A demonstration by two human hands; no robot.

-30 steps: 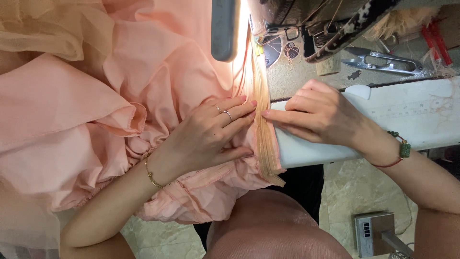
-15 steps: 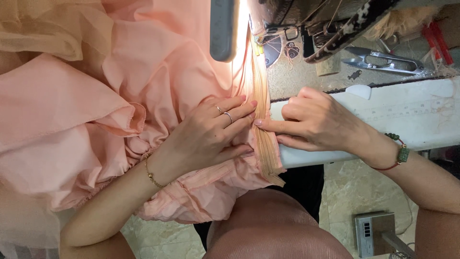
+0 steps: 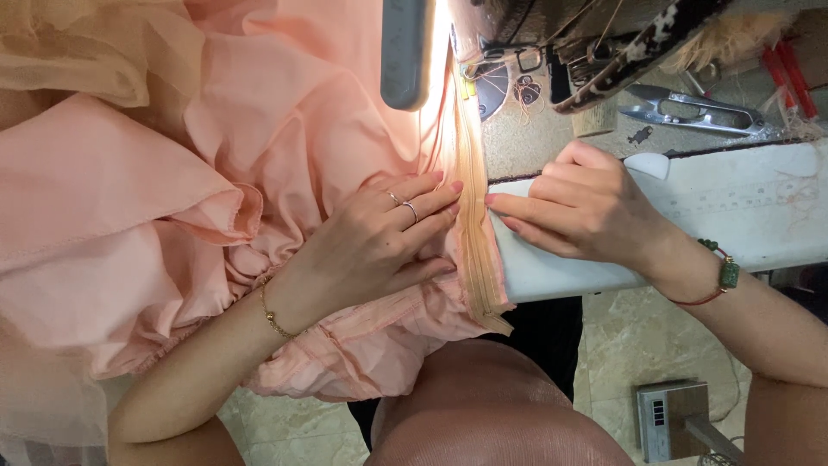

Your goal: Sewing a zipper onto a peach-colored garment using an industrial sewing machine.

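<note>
A peach zipper tape lies along the edge of a peach gathered dress, running from the near desk edge up under the presser foot of a sewing machine. The tape sits on the white desk, just at its left edge, with its loose lower end hanging off toward the person's lap.

The left hand lies flat on the ruffled fabric, fingers spread and released, fingertips pressing the cloth right beside the tape; it grips nothing. The right hand rests on the desk with fingers loosely curled, and its extended fingertips touch the tape's right edge, pinning rather than grasping.

To do this step well, I would judge that both hands should keep the tape flat and straight against the seam line, with even light pressure from each side, so the gathers do not creep under the zipper teeth. The fingertips look best kept well short of the needle area, letting the cloth feed without being pulled.

Beyond the right hand, thread snips lie on the machine bed. The machine's lamp shines brightly above the fabric. A foot pedal stands on the tiled floor.
</note>
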